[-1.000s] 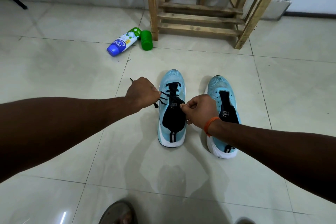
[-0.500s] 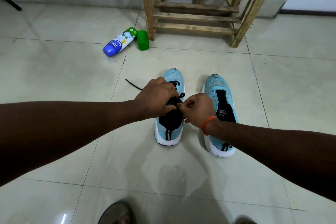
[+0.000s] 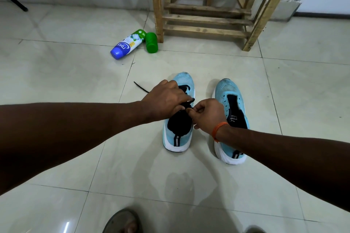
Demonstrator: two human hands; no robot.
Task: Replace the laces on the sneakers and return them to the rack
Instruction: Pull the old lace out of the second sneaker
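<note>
The lace [image 3: 141,87] is black and threaded up the left sneaker [image 3: 178,134], and both hands are on it right over the tongue. The left hand [image 3: 164,100] comes in from the side, knuckles up, fingers curled down onto the lace. It looks like a pinch between thumb and fingertips, though the hand itself hides the exact hold. The right hand [image 3: 207,113] is clearer: thumb and forefinger nip a short piece of lace, with the other fingers tucked in under the palm. The 2 hands nearly touch at the top eyelets. 1 loose end of the lace runs out from under the left hand and lies on the floor [image 3: 75,81], pointing away to the left.

The left sneaker sits flat on the tiles, toe away from the person, pale blue with a white sole and a black tongue. Just beside it, parallel and apart, stands the right sneaker [image 3: 232,119] — same colours, eyelets showing along its black throat.

An orange band [image 3: 217,130] circles the right wrist. Beyond the sneakers, a wooden rack [image 3: 206,19] stands against the wall. By its left leg lies a bottle [image 3: 126,46], blue base toward us, with a green cap [image 3: 151,42] on its side just next to it. A sandalled foot [image 3: 123,221] pokes in at the bottom edge.
</note>
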